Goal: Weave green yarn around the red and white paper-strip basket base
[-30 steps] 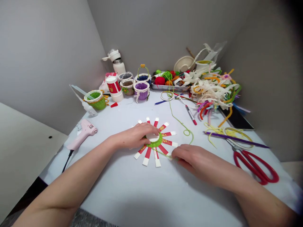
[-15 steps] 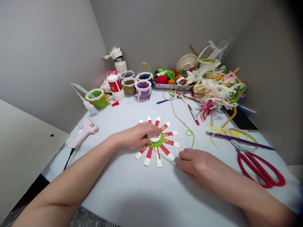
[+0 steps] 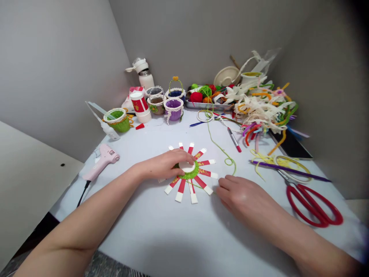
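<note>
A paper cup [image 3: 186, 167] lies on the table, its wall cut into red-and-white strips that fan out flat around the white base. Green yarn [image 3: 190, 175] is woven in a ring close about that base. My left hand [image 3: 172, 161] is closed on the ring's left side, thumb in front and fingers over the back, covering some strips. To the right of the strips, my right hand [image 3: 238, 192] pinches the yarn's working length with its fingertips, low over the table. From that hand a loose strand [image 3: 215, 143] curls back towards the yarn balls.
A metal tray [image 3: 210, 106] of yarn balls stands at the back, beside a heap of ribbons [image 3: 261, 107]. Red-handled scissors [image 3: 314, 206] and a purple pencil [image 3: 288, 171] lie right. At left are a pink glue gun [image 3: 102, 161] and small decorated baskets [image 3: 173, 110].
My right hand has risen slightly away from the table's front edge, and the yarn between it and the cup now runs partly hidden by a strip. The left hand keeps its place.
</note>
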`<state>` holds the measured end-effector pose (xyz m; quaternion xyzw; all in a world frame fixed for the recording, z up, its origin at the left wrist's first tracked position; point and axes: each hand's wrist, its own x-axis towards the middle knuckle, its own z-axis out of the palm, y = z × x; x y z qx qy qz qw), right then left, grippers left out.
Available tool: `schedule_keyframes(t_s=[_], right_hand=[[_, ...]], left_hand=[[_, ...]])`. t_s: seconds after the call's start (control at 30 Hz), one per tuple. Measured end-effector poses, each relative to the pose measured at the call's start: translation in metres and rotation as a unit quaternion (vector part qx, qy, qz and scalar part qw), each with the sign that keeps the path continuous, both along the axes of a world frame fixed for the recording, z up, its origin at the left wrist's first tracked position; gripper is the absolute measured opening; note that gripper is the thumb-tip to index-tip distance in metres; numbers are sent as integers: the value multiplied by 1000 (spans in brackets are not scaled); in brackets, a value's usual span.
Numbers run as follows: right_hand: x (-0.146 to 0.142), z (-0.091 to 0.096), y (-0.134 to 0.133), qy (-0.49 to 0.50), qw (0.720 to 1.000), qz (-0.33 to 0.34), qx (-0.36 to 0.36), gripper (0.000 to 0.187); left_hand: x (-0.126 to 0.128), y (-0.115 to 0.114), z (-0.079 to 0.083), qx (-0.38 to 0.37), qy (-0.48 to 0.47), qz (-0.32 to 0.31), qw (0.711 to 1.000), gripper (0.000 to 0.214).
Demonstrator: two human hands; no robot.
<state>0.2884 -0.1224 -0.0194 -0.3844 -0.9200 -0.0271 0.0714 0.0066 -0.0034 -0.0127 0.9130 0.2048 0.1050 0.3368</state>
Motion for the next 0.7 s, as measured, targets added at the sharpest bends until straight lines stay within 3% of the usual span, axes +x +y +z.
schedule_keyframes(t_s=[0.2,0.37,0.57,0.7], right_hand=[[4,-3,20,15,997,-81,1,26],[-2,-14,40,104,976,-180,-67,24],[-6,-21,46,155,962,-196,-112,21],[-6,-19,45,155,958,-205,-130,21]], left_hand=[[1,-2,1,-14,4,-7,1000,37],[6,-9,3,-14,7,-33,999,48],[11,-13,1,8,-17,-30,999,30],[17,-17,-5,18,-18,30,999,34]])
